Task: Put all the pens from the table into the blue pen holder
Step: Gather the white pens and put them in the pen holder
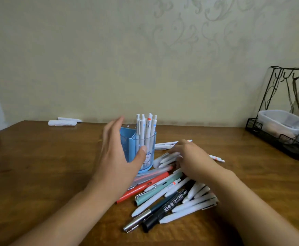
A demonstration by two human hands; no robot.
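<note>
Where the left hand (116,155) meets the blue pen holder (139,150), its fingers are straight and close together along the holder's left side, thumb (141,153) laid across the clear front wall; the hand cups the holder without curling round it.

Right hand (192,157): palm down, fingers stretched left onto a few white pens (164,159) just right of the holder. Whether they pinch a pen or only rest on them cannot be told.

Inside the holder, beyond the left thumb: a cluster of white pens (146,128), upright, one with an orange band.

Below both hands, toward the wrists: a loose pile on the wooden table (38,166). Contents: red pen (145,186), mint-green pen (158,189) with clip, black marker (168,208) with white lettering, silver-tipped dark pen (141,218), several white pens (193,205) fanned under the right forearm.

Beyond the right fingers: two more white pens (164,144); another (216,158) pokes out right of the hand.

Far left, by the wall: two white rolls (62,122).

Far right: black wire rack (280,110) holding a clear plastic box (285,123).
</note>
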